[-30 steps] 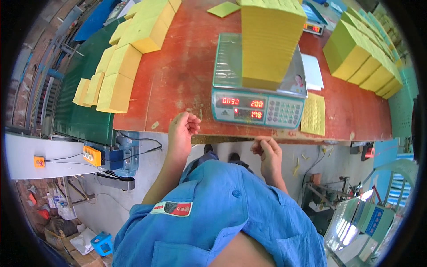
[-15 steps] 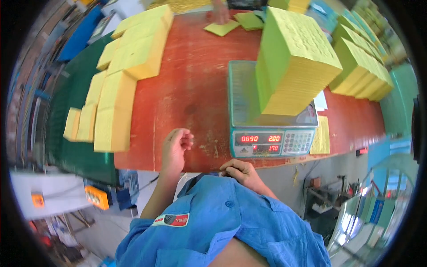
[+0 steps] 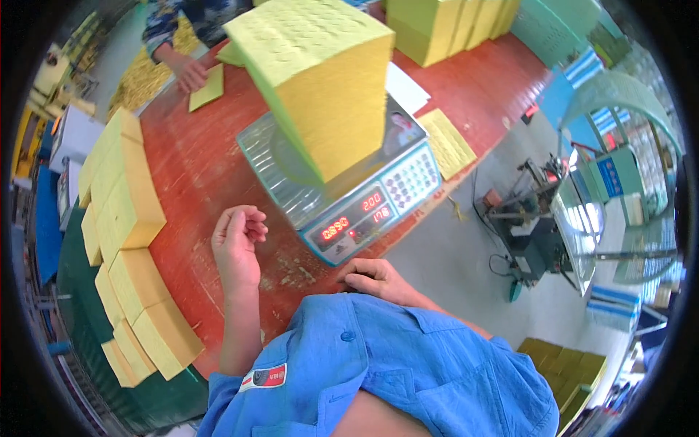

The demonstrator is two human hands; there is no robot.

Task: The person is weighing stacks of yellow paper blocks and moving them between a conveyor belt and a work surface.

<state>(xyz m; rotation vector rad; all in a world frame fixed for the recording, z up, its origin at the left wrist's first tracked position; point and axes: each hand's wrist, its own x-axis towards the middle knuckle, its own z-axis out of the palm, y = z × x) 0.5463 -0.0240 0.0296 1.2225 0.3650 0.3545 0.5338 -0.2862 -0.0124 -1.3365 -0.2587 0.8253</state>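
Red worktop [image 3: 195, 164] beneath, the tall yellow stack [image 3: 331, 116] stands on the scale [image 3: 411, 182], likely heavy and prone to shearing, best clasped low, my left grip [image 3: 239, 244] half-open, empty, my right grip [image 3: 378, 281] curled, whether empty I cannot tell.

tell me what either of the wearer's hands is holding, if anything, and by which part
Nothing shows in the left hand. Whether the right hand, curled near the scale, holds anything cannot be told: its underside is hidden.
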